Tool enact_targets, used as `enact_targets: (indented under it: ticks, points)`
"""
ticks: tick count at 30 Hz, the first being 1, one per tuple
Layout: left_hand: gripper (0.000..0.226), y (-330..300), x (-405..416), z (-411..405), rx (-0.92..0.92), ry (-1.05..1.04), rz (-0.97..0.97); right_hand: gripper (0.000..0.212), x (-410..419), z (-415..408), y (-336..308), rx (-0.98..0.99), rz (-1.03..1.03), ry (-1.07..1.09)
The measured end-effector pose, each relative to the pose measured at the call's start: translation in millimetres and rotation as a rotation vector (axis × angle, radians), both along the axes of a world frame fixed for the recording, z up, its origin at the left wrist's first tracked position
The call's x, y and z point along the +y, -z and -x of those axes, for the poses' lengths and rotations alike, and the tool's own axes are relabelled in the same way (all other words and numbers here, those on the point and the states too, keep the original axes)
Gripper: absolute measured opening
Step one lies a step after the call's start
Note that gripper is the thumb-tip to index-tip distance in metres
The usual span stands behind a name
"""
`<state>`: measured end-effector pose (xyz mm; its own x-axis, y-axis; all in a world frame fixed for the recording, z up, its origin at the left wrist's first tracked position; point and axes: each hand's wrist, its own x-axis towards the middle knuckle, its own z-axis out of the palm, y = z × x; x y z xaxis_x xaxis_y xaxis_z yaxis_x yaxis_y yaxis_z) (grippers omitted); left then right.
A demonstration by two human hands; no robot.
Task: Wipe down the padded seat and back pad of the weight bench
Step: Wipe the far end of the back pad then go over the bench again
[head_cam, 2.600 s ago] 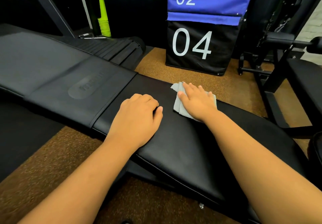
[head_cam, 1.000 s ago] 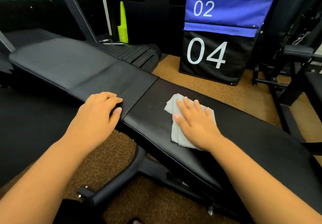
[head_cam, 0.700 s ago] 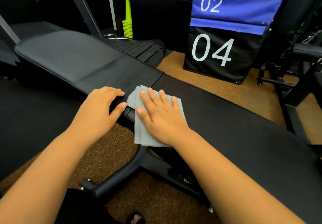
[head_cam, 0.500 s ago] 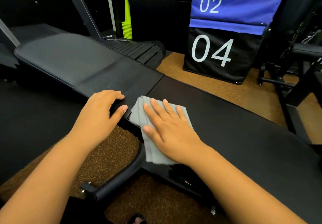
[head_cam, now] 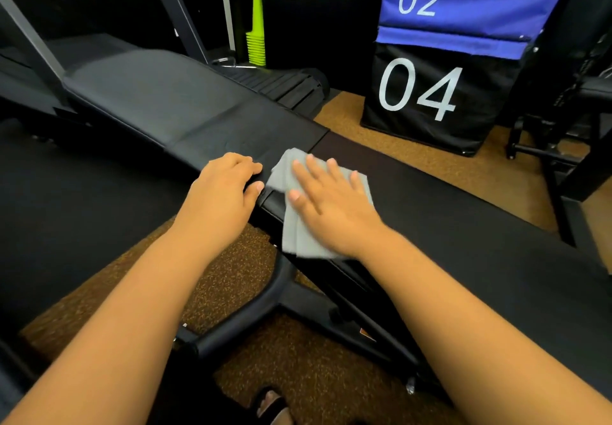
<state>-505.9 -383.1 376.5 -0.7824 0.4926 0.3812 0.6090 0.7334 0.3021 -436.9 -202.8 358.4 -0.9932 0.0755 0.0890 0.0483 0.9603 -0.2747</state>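
A black padded weight bench runs across the view, its long pad (head_cam: 463,226) on the right and a second pad (head_cam: 172,106) stretching away to the upper left. A folded grey cloth (head_cam: 298,239) lies at the left end of the long pad, hanging a little over its near edge. My right hand (head_cam: 328,202) presses flat on the cloth with fingers spread and straight. My left hand (head_cam: 225,193) rests on the near corner of the left pad beside the gap, fingers curled over its edge and thumb against the side.
The bench's black tubular foot (head_cam: 245,318) sticks out over brown speckled floor below my arms. Stacked padded boxes marked 04 (head_cam: 427,100) and 02 stand behind the bench. A treadmill (head_cam: 281,80), stacked yellow-green cones (head_cam: 256,34) and another black machine frame (head_cam: 563,146) surround it.
My right hand has slid the cloth leftward along the long pad to its left end by the gap. My left hand moved from the long pad to the neighbouring pad's corner.
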Motion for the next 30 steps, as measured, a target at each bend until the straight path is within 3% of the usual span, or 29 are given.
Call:
enact_targets:
  ticks: [3,5,8,12,15,20,23,30]
  points:
    - [0.034,1.9,0.2,-0.2,0.023,0.008,0.006,0.067,-12.8,-35.6,2.1,0.084,-0.114,-0.165]
    - [0.034,2.3,0.5,-1.6,0.027,0.002,0.007,0.061,-2.7,-42.5,2.1,0.057,-0.060,-0.186]
    - [0.036,2.1,1.8,-4.7,0.014,-0.009,0.008,0.054,29.9,-24.4,1.8,0.017,0.051,-0.072]
    - [0.037,1.3,2.4,-5.0,-0.012,-0.020,0.004,0.055,91.6,16.2,6.0,0.003,0.039,0.247]
    - [0.037,-0.8,3.5,-4.4,-0.033,-0.026,0.009,0.058,93.1,34.1,5.8,-0.044,0.063,0.398]
    - [0.038,-2.8,6.1,-7.8,-0.047,-0.041,0.030,0.057,34.3,32.6,-1.4,0.002,0.056,0.149]
    - [0.038,-3.1,5.9,-7.0,-0.032,-0.040,0.060,0.055,44.3,19.8,3.2,0.030,0.069,0.068]
    - [0.036,-1.0,9.7,-15.2,0.009,-0.072,0.074,0.057,142.8,-18.6,23.0,-0.002,0.086,0.365]
